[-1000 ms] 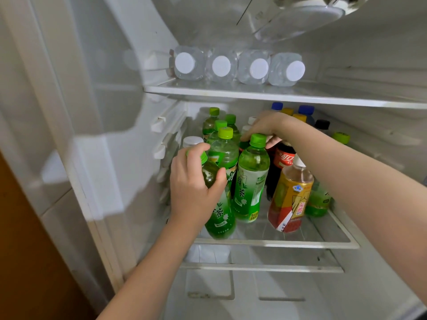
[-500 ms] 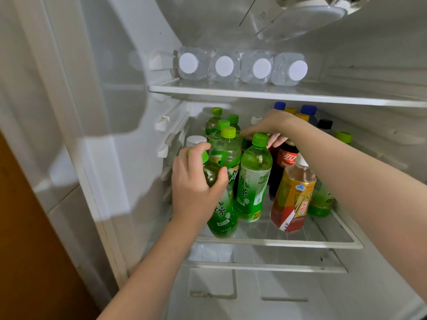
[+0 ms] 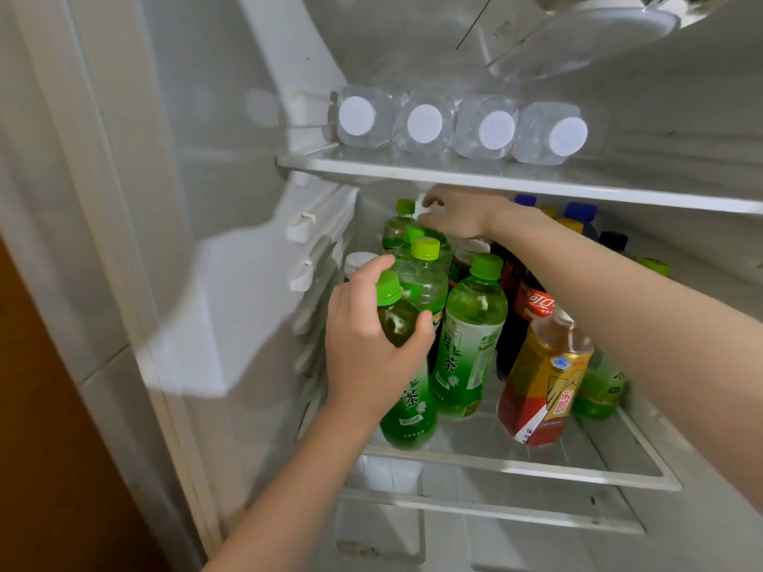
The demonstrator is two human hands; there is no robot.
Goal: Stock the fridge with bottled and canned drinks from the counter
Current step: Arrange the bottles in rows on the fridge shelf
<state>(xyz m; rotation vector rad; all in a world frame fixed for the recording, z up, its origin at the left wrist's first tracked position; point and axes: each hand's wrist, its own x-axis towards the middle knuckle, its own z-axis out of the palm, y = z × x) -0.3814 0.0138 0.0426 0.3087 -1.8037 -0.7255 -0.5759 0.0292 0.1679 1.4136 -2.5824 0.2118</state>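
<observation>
My left hand [image 3: 371, 344] is wrapped around a green tea bottle [image 3: 406, 400] standing at the front left of the middle fridge shelf [image 3: 536, 464]. Right behind it stand more green tea bottles [image 3: 466, 348]. My right hand [image 3: 458, 214] reaches deep under the upper shelf, its fingers around a white-capped bottle [image 3: 422, 202] at the back; most of that bottle is hidden. Under my right forearm stand a cola bottle [image 3: 534, 303] and a tilted amber tea bottle [image 3: 541, 386].
Several water bottles [image 3: 425, 123] lie on the upper shelf [image 3: 495, 179], caps facing me. Blue, yellow and black caps [image 3: 580, 212] show at the back right. A white-capped bottle [image 3: 359, 260] stands by the left wall. The front right of the middle shelf is bare glass.
My right hand has moved from the green cap near the front to the back of the shelf, onto a white-capped bottle. My left hand stays on its green bottle.
</observation>
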